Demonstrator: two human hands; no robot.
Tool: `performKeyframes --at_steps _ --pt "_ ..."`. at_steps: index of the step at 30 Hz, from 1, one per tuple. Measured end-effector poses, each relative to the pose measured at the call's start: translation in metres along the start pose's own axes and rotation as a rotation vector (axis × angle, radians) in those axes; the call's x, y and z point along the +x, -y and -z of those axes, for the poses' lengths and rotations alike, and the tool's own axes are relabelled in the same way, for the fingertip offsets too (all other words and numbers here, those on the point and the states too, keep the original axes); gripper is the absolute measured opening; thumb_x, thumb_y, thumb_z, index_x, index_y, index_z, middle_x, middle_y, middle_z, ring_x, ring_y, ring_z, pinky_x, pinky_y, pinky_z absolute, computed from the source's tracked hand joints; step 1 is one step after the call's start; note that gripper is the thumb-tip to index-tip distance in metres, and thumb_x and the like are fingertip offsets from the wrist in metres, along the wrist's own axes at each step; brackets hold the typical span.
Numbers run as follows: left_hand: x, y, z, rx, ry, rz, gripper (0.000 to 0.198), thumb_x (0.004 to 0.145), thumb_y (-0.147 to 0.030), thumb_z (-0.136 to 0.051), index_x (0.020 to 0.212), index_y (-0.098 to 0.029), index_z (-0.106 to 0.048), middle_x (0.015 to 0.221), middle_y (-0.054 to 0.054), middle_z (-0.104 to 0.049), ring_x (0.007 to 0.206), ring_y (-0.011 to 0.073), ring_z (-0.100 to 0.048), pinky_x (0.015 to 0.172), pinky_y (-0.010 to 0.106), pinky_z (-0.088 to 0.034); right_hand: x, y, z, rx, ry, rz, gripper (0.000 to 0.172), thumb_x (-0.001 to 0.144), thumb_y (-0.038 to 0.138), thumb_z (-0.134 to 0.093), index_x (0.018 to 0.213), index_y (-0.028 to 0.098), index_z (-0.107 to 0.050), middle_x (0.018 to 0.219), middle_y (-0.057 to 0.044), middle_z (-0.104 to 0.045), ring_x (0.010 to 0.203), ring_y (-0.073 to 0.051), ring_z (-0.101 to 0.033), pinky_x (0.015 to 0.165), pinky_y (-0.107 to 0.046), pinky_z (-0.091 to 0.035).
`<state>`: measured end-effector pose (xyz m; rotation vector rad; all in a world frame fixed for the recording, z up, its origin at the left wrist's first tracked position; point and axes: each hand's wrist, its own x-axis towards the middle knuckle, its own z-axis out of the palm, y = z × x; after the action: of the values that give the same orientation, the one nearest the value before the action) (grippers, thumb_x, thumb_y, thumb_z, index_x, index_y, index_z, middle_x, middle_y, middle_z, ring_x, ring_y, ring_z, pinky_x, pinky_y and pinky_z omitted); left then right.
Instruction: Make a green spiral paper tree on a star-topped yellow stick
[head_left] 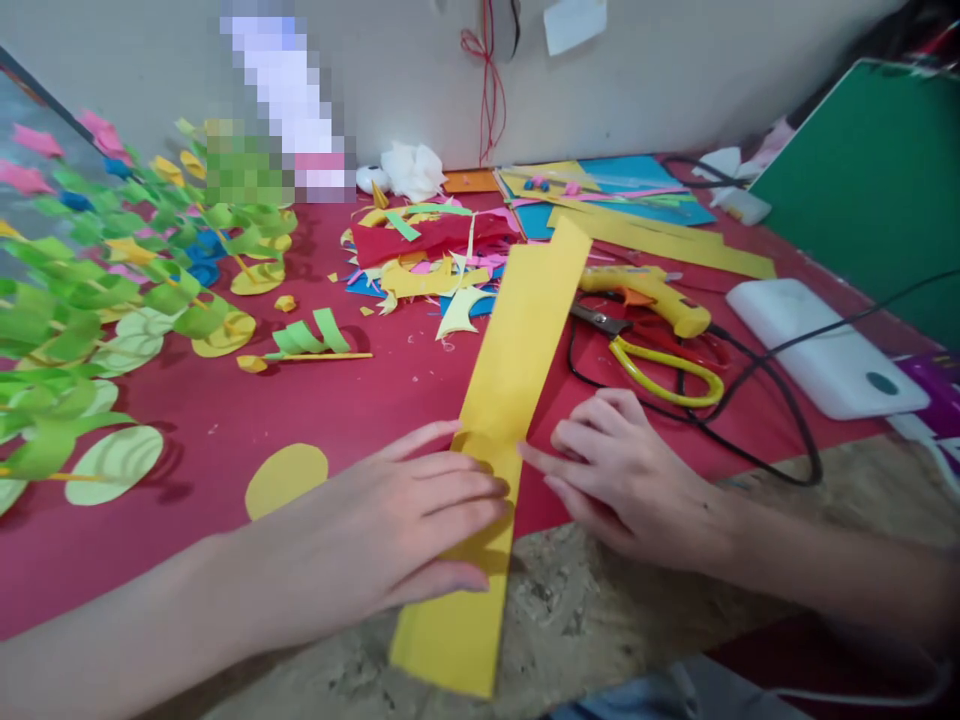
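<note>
A long yellow paper strip (517, 345) runs slantwise from the scraps toward me, its near end reaching past the red sheet's edge. Its stepped far end suggests overlapping layers. My left hand (420, 510) rests across the strip's lower half, palm down with fingers spread. At the strip's right edge, my right hand (619, 470) touches the paper with an outstretched index finger; its other fingers are loosely bent and grip nothing visible. Partly behind my left forearm lies a yellow paper disc (286, 478). Yellow-handled scissors (664, 375) lie beyond my right hand.
Paper flowers (157, 290) with curled green leaves crowd the left side. One small flower stem (322, 356) lies apart. Colored paper scraps (427, 260) are heaped at the back. A yellow glue gun (652, 290), black cable (814, 460) and white power bank (825, 345) occupy the right.
</note>
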<state>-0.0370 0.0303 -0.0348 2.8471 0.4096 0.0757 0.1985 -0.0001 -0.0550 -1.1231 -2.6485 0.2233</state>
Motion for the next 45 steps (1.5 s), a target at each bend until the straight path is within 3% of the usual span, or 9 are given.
performKeyframes --at_steps 2,5,10,15,19,30,36,40,45 --pt "0.0 -0.009 -0.006 0.104 -0.066 0.075 0.031 0.093 -0.034 -0.035 0.114 -0.021 -0.052 0.116 -0.002 -0.06 0.108 0.0136 -0.051 0.106 0.028 -0.016 -0.001 0.009 0.0 0.042 0.027 0.012 0.023 0.086 0.019 -0.04 0.096 0.015 -0.06 0.077 -0.003 -0.056 0.077 -0.018 -0.041 0.076 -0.04 -0.027" --pt "-0.003 -0.017 -0.022 0.262 -0.128 0.186 0.046 0.091 -0.042 -0.033 0.126 -0.013 -0.041 0.134 0.006 -0.043 0.122 0.0186 -0.038 0.105 0.032 -0.016 -0.001 0.017 -0.002 0.035 -0.005 0.051 0.02 0.085 0.018 -0.042 0.095 0.013 -0.059 0.077 -0.003 -0.057 0.076 -0.018 -0.042 0.075 -0.04 -0.028" --pt "-0.009 -0.017 -0.037 0.303 -0.025 0.209 0.066 0.087 -0.054 -0.031 0.135 -0.009 -0.025 0.143 0.011 -0.023 0.131 0.0207 -0.023 0.104 0.035 -0.015 -0.004 0.016 -0.003 -0.003 -0.041 0.1 0.026 0.087 0.018 -0.039 0.106 0.01 -0.056 0.077 -0.004 -0.058 0.079 -0.019 -0.042 0.077 -0.042 -0.028" --pt "-0.01 -0.016 -0.039 0.266 -0.008 0.219 0.067 0.087 -0.056 -0.028 0.135 -0.009 -0.024 0.144 0.011 -0.018 0.133 0.0207 -0.017 0.105 0.036 -0.01 -0.001 0.012 -0.003 -0.032 0.017 0.198 0.029 0.089 0.023 -0.038 0.111 0.013 -0.055 0.077 -0.002 -0.057 0.079 -0.019 -0.041 0.077 -0.042 -0.026" --pt "-0.011 -0.015 -0.042 0.226 -0.009 0.229 0.068 0.087 -0.056 -0.028 0.137 -0.011 -0.02 0.145 0.01 -0.012 0.134 0.0199 -0.011 0.106 0.037 -0.009 0.003 0.006 -0.004 -0.088 0.013 0.157 0.03 0.088 0.024 -0.041 0.113 0.017 -0.055 0.079 -0.002 -0.056 0.078 -0.02 -0.04 0.078 -0.043 -0.027" --pt "-0.01 -0.015 -0.043 0.185 -0.009 0.252 0.067 0.087 -0.056 -0.027 0.138 -0.013 -0.017 0.146 0.007 -0.013 0.133 0.0173 -0.015 0.107 0.034 -0.008 0.003 -0.006 -0.004 -0.274 -0.004 -0.082 0.033 0.088 0.026 -0.038 0.116 0.02 -0.056 0.074 -0.003 -0.054 0.073 -0.02 -0.039 0.073 -0.042 -0.028" --pt "-0.009 -0.016 -0.041 0.231 -0.029 0.243 0.067 0.087 -0.055 -0.028 0.137 -0.012 -0.02 0.144 0.008 -0.018 0.132 0.0195 -0.02 0.106 0.035 -0.013 0.001 -0.002 -0.001 -0.133 0.034 0.133 0.034 0.088 0.025 -0.039 0.118 0.019 -0.054 0.078 -0.004 -0.055 0.075 -0.019 -0.04 0.077 -0.042 -0.028" --pt "-0.01 -0.016 -0.041 0.241 -0.062 0.242 0.067 0.087 -0.056 -0.028 0.136 -0.011 -0.022 0.144 0.008 -0.022 0.13 0.0208 -0.026 0.105 0.035 -0.018 0.007 -0.01 -0.001 -0.255 0.048 -0.027 0.035 0.089 0.026 -0.036 0.12 0.022 -0.054 0.078 -0.005 -0.054 0.074 -0.02 -0.038 0.074 -0.041 -0.026" --pt "-0.01 -0.015 -0.041 0.235 -0.044 0.236 0.068 0.086 -0.056 -0.03 0.136 -0.01 -0.023 0.144 0.009 -0.021 0.13 0.0208 -0.025 0.106 0.035 -0.015 0.016 -0.02 -0.004 -0.325 0.006 -0.135 0.036 0.091 0.028 -0.034 0.119 0.022 -0.054 0.077 -0.005 -0.056 0.074 -0.02 -0.037 0.07 -0.038 -0.024"
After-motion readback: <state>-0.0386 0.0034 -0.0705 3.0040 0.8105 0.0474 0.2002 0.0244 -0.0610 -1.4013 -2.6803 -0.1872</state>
